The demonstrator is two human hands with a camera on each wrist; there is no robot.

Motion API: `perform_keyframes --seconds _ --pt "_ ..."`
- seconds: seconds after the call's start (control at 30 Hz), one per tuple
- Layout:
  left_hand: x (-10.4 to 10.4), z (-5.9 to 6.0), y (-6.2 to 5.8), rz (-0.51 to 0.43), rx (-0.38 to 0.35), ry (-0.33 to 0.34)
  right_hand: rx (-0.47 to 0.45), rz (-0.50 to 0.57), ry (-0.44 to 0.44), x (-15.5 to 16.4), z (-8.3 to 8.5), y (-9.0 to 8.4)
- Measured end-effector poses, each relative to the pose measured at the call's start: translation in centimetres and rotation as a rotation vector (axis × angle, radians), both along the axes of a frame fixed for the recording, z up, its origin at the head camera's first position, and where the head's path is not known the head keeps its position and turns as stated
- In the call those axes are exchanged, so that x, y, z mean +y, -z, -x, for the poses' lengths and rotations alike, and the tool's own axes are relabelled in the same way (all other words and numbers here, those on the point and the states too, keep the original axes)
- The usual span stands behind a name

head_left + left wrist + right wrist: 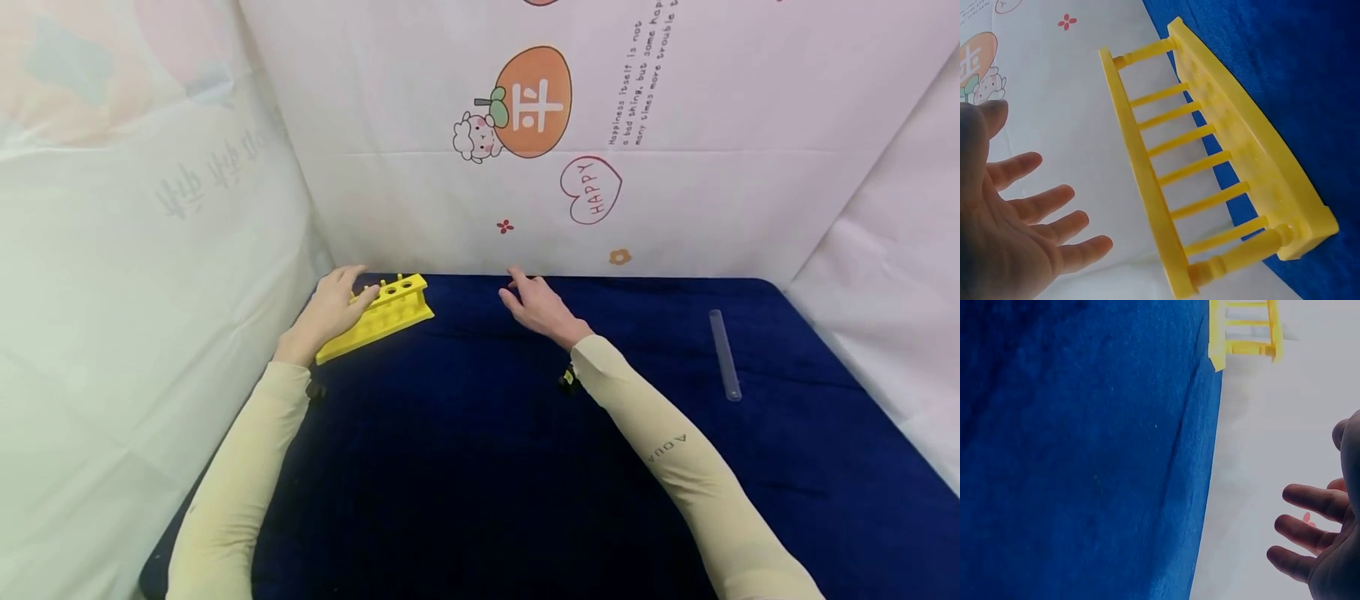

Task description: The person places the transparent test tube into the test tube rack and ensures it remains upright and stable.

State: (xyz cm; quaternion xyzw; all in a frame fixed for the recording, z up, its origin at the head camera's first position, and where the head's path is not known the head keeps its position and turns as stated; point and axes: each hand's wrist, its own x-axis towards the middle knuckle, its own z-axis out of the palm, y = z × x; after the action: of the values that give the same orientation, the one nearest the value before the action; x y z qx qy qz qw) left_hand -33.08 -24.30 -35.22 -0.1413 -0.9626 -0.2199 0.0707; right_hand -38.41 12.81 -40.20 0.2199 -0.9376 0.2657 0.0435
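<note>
A yellow test tube rack (390, 315) stands at the far left of the blue table, with round holes along its top bar. My left hand (336, 307) is above its left part, fingers spread. In the left wrist view that hand (1029, 219) is apart from the rack (1138, 156) and holds nothing. My right hand (542, 307) hovers over the far middle of the table, fingers loosely extended and nothing in them. On the right lies a clear test tube (724, 354), away from both hands. The right wrist view shows the right hand (1322, 531) with parted fingers.
A dark blue cloth (465, 467) covers the table. White printed sheets (420, 200) rise behind it and along both sides, close to the rack at the far left corner.
</note>
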Motion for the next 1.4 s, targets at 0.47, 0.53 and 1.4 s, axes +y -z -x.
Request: perform_keyframes --seconds 0.47,0.53,1.4 --pt "-1.8 -0.7 1.0 -0.081 0.019 -0.068 0.022 0.016 -0.008 -1.3 0.0 0.2" --pt "-1.9 -0.8 1.1 -0.09 0.015 -0.072 0.014 0.021 -0.016 -1.6 0.0 0.3" --pt "-3.9 -1.6 3.1 -0.139 0.034 -0.156 -0.043 0.01 -0.062 -5.5 -0.7 1.5"
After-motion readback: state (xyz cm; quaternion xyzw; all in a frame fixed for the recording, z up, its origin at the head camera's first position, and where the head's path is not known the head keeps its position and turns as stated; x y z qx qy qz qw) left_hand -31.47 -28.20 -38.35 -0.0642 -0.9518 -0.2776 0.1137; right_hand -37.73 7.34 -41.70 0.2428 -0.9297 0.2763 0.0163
